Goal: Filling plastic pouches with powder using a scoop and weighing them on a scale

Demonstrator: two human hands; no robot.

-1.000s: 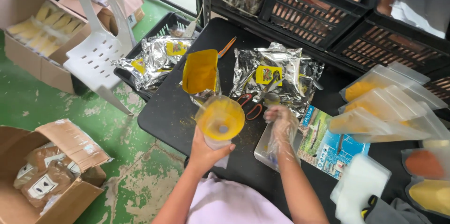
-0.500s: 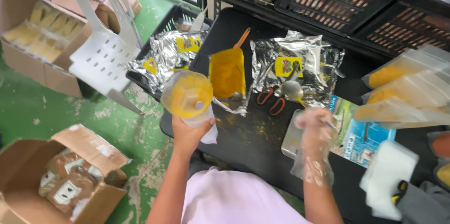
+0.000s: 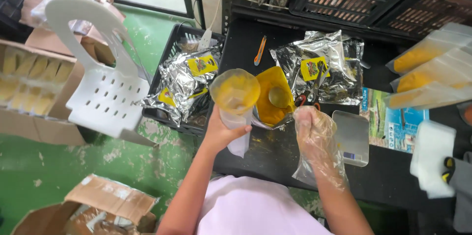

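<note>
The clear funnel-topped bag (image 3: 235, 98) sits gripped in the left hand (image 3: 219, 129), fingers closed round it; the plastic-gloved right hand (image 3: 309, 124) clasps a spoon (image 3: 279, 97) over the yellow powder pouch (image 3: 271, 104) on the tabletop (image 3: 275, 159).

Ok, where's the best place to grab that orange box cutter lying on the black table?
Probably take the orange box cutter across its middle from above: it lies flat, long and slim, on the black table, with bare tabletop on both long sides.
</note>
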